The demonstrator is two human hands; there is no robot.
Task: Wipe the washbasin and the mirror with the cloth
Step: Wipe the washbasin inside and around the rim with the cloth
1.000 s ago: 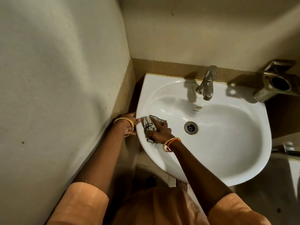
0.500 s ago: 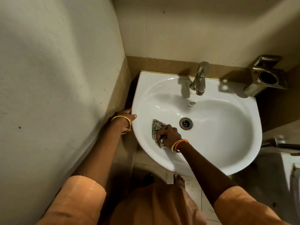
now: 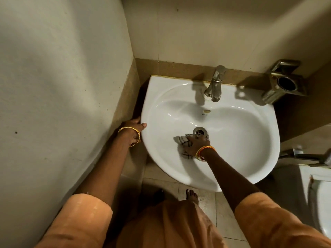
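A white washbasin (image 3: 250, 140) is fixed to the back wall, with a metal tap (image 3: 215, 85) at its rear and a round drain (image 3: 199, 131) in the bowl. My right hand (image 3: 196, 144) presses a checked grey-and-white cloth (image 3: 181, 140) against the bowl just in front of the drain. My left hand (image 3: 134, 129) grips the basin's left rim, thumb on top. No mirror is in view.
A metal holder (image 3: 284, 85) is mounted on the wall right of the tap. A toilet (image 3: 320, 194) and a spray handle (image 3: 308, 156) stand at the right edge. The left wall is close beside my left arm. My bare foot (image 3: 191, 195) is on the tiled floor under the basin.
My right hand has slid the cloth from the bowl's left slope rightward to the drain. My left hand has stayed on the left rim.
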